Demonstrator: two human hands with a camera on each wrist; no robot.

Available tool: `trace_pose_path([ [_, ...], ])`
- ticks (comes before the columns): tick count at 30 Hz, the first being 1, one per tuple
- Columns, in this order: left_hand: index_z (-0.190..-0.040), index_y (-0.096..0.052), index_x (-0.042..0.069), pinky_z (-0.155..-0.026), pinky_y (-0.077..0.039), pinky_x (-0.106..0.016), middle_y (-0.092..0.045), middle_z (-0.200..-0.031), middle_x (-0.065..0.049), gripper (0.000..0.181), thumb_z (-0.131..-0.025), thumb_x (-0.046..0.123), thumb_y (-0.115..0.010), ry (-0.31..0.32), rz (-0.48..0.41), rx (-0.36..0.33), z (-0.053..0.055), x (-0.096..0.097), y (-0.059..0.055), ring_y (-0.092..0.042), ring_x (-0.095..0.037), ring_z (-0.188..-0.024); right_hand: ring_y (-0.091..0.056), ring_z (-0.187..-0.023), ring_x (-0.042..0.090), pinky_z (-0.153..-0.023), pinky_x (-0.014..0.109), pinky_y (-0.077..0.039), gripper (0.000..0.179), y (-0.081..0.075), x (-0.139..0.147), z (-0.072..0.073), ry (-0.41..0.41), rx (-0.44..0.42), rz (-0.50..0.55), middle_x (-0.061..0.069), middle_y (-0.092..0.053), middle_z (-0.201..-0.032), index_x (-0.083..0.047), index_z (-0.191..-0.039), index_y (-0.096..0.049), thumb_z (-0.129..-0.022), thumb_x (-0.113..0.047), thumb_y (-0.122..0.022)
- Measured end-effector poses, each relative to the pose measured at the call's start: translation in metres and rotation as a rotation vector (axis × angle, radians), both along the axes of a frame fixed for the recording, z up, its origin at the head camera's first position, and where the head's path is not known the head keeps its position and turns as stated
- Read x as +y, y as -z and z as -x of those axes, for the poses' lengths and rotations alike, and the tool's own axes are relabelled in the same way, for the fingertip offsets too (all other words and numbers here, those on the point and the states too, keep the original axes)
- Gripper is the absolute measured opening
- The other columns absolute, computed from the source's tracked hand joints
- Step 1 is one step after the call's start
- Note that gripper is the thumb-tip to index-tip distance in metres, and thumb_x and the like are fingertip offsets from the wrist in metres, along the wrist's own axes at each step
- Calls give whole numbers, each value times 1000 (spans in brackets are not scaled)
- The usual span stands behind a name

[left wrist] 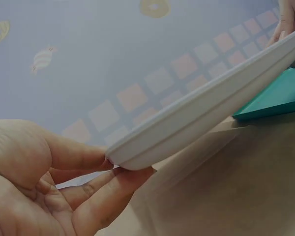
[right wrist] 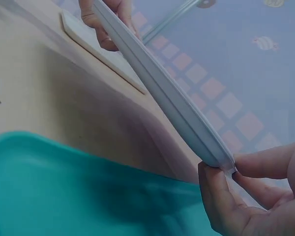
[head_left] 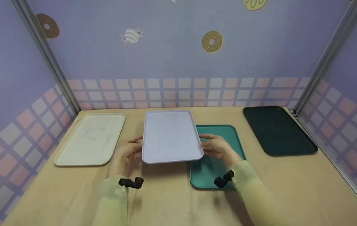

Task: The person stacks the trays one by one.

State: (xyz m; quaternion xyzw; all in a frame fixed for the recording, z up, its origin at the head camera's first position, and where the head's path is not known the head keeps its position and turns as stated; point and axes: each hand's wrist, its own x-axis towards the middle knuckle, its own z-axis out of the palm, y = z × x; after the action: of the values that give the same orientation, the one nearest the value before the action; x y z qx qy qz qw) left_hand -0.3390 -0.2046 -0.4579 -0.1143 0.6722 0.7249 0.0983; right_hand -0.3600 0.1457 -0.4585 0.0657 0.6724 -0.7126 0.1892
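A pale lavender tray (head_left: pixel 172 136) is held up off the table between both hands. My left hand (head_left: pixel 129 150) pinches its left edge, thumb at the rim and fingers underneath, as the left wrist view shows. On the opposite edge, my right hand (head_left: pixel 216 147) grips the rim the same way, with fingertips (right wrist: pixel 216 184) under the side. Below the right hand lies a teal tray (head_left: pixel 203 175) on the table, partly covered by the lavender tray and the right arm. The lavender tray's shadow falls on the table beneath it.
An off-white tray (head_left: pixel 90 139) with faint grey smudges lies on the left of the table (head_left: pixel 166 201). A dark green, nearly black tray (head_left: pixel 280 130) is at the far right. Patterned walls (head_left: pixel 178 62) enclose the table at the back and both sides.
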Motion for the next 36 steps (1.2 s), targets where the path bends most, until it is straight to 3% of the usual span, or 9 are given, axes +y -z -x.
trace_pose_path([
  [6,-149,-52,1,-78,-63,-30,-69,-118,-9,50,-100,1,-61,-1,4,22,-2,25,2,-70,-15,-93,-69,-74,10,-70,24,-59,56,0,26,-7,-20,35,0,5,-73,-99,-2,-150,-48,-96,5,-61],
  [11,-146,-57,4,-75,-60,-30,-69,-125,-14,47,-99,2,-62,6,69,37,-3,47,6,-70,-18,-97,-69,-75,9,-71,23,-58,60,4,49,-14,-35,63,-2,2,-71,-98,0,-153,-44,-96,6,-61],
  [13,-145,-58,5,-75,-60,-30,-68,-128,-15,46,-99,3,-62,15,96,43,-4,55,7,-70,-18,-99,-70,-79,9,-73,24,-58,62,4,59,-18,-43,75,-14,1,-71,-100,1,-154,-41,-96,5,-61],
  [25,-143,-60,5,-77,-64,-34,-70,-121,-15,46,-98,3,-65,45,51,48,-16,100,18,-72,-19,-95,-70,-94,11,-82,26,-59,67,5,107,-43,-60,120,-50,4,-67,-117,4,-156,-35,-95,1,-63],
  [36,-140,-62,4,-65,-59,-26,-66,-122,-14,44,-96,2,-67,82,116,102,-28,133,23,-67,-13,-84,-68,-102,11,-86,26,-57,70,15,142,-65,-36,120,-66,6,-63,-126,1,-157,-34,-96,-5,-68],
])
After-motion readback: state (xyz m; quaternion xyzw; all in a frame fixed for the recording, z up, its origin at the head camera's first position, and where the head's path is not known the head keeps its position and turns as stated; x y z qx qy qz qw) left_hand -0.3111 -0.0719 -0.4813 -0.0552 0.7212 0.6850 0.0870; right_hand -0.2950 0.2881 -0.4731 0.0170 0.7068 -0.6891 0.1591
